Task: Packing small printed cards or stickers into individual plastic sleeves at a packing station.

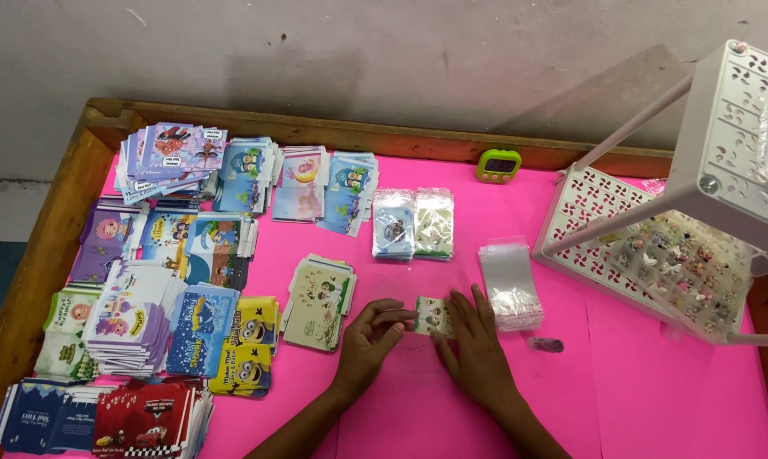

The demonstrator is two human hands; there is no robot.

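Both my hands rest on the pink table top (656,391) near its middle. My left hand (369,340) pinches the left edge of a small cream picture card (432,314) with its fingertips. My right hand (477,344) lies flat, fingers spread, pressing on the card's right side. A thin clear plastic sleeve seems to lie around the card, hard to make out. A pile of cream cards (318,302) sits just left of my left hand. A stack of clear sleeves (510,285) lies just right of my right hand.
Several stacks of colourful cartoon cards (171,280) cover the left half. Two packed card bundles (414,223) lie behind centre. A white perforated plastic rack (724,161) holding a tray of small trinkets (682,268) stands at right. A green timer (498,165) sits by the wooden rim.
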